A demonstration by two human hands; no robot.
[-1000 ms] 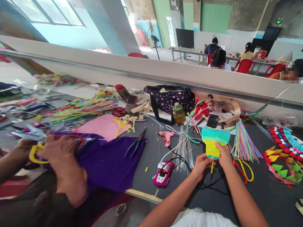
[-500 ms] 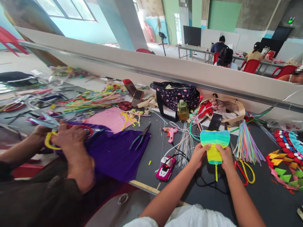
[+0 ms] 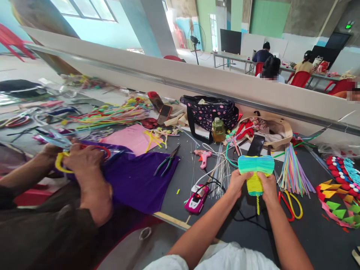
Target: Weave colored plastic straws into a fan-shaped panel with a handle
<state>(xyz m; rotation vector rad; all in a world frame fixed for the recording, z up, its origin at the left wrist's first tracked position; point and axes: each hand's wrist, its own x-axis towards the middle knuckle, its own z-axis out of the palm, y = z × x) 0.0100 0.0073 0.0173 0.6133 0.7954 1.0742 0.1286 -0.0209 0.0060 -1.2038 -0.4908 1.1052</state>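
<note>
**A crowded dark worktable**

The dark table (image 3: 309, 232) carries purple cloth (image 3: 135, 183). Right of the cloth lie green-handled pliers (image 3: 166, 162), a pink glue gun (image 3: 203, 157) and a pink toy car (image 3: 196, 199); behind it, pink paper (image 3: 131, 138).

A woven piece of fuzzy pipe-cleaner craft wire (image 3: 255, 173) is held upright above the dark surface (image 3: 309, 232). Its top is a wide band of teal and pale green rows, flaring to both sides; below, it narrows into a yellow body. A single yellow wire end hangs straight down from its base. The left hand (image 3: 237, 182) grips its left side, the right hand (image 3: 269, 186) its right.
</note>
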